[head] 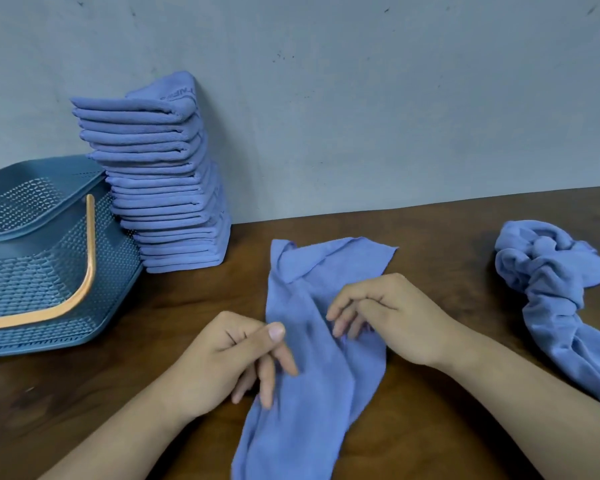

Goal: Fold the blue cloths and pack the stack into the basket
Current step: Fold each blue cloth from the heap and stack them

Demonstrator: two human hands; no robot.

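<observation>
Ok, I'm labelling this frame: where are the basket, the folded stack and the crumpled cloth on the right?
basket (pixel 25 282), head view, on its perforated front wall.
folded stack (pixel 167 188), head view, on the layered edges midway up.
crumpled cloth (pixel 548 268), head view, on its bunched upper part.

**Soft, even light; wide-angle bend; local blur**

Light is diffuse, moderate, cool grey. Faint soft shadows lie on the table under the left hand, under the right hand and beside the basket. The table's far edge bows and tilts; the stack leans. The near end of the cloth is motion-smeared.
</observation>
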